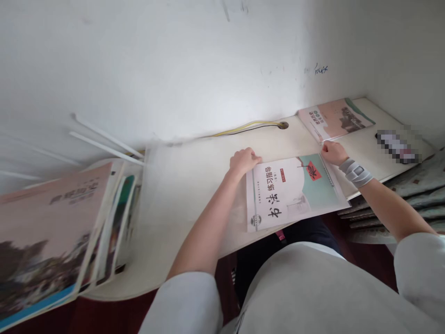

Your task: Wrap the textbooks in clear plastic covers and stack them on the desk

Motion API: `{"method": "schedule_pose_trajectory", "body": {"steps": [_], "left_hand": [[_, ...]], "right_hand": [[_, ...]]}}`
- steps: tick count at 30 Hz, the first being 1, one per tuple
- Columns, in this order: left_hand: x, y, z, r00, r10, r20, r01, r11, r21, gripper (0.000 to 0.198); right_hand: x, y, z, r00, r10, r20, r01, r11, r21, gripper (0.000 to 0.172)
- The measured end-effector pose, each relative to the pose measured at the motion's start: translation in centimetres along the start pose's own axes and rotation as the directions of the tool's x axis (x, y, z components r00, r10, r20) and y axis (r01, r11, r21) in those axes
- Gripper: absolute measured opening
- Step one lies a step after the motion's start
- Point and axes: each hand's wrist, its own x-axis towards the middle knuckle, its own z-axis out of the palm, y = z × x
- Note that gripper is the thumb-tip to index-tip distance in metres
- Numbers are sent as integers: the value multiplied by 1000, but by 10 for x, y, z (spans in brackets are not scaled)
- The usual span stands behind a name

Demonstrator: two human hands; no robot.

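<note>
A calligraphy workbook [288, 197] with a white and green cover lies on the white desk, turned sideways to me. Clear plastic film [336, 181] shows past its right edge, like a book cover. At the workbook's far left corner is my left hand [245, 161], its fingers curled and closed on the edge; the fingertips are partly hidden. My right hand [333, 152], with a grey-white wrap [356, 172] on the wrist, pinches at the far right corner, where the film meets the workbook. Exactly what lies between those fingers is hard to see.
A pink history textbook [335, 120] lies at the back right, near a pixelated phone-like object [398, 146]. Several books [52, 232] stand in a white rack [107, 139] at left. Yellow and black cables [243, 127] run to a desk hole [284, 125]. Patterned fabric [413, 195] hangs at right.
</note>
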Motion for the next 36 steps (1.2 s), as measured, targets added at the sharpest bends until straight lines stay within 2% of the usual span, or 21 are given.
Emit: {"method": "schedule_pose_trajectory", "body": {"steps": [5, 8, 13, 19, 22, 25, 27, 29, 31, 33, 36], "left_hand": [[11, 0, 4, 997, 63, 34, -62, 998, -32, 16], [8, -2, 6, 998, 59, 14, -59, 998, -29, 15], [-2, -2, 9, 999, 2, -34, -2, 1000, 7, 19], [-11, 1, 13, 996, -25, -88, 30, 998, 47, 28], [-16, 1, 12, 994, -21, -110, 24, 999, 33, 30], [-17, -2, 8, 997, 49, -52, -51, 998, -34, 34], [-17, -3, 5, 994, 109, 19, -108, 993, -56, 27], [-16, -2, 4, 991, 125, 46, -123, 991, -44, 18], [-16, 0, 5, 994, 106, 30, -105, 994, -31, 15], [-17, 4, 7, 996, 86, 5, -86, 996, -17, 17], [-26, 14, 9, 995, 78, -67, -77, 997, 21, 24]], "right_hand": [[1, -15, 3, 1000, -21, -21, 20, 997, -81, 33], [2, -20, 10, 998, 2, -68, -7, 998, -63, 35], [1, -19, 18, 984, -55, -168, 57, 998, 4, 29], [3, -8, 21, 990, -39, -138, 52, 994, 98, 22], [5, -4, 21, 990, -13, -144, 37, 986, 161, 24], [9, 0, 18, 995, 5, -103, 18, 974, 225, 28], [12, 2, 14, 999, -17, -36, 25, 972, 235, 25], [14, 1, 11, 998, -50, 25, 43, 977, 210, 19], [15, -1, 10, 996, -72, 50, 63, 986, 156, 15], [13, -6, 11, 998, -64, 29, 61, 994, 85, 17], [5, -14, 15, 996, -63, -64, 62, 998, -9, 26]]}}
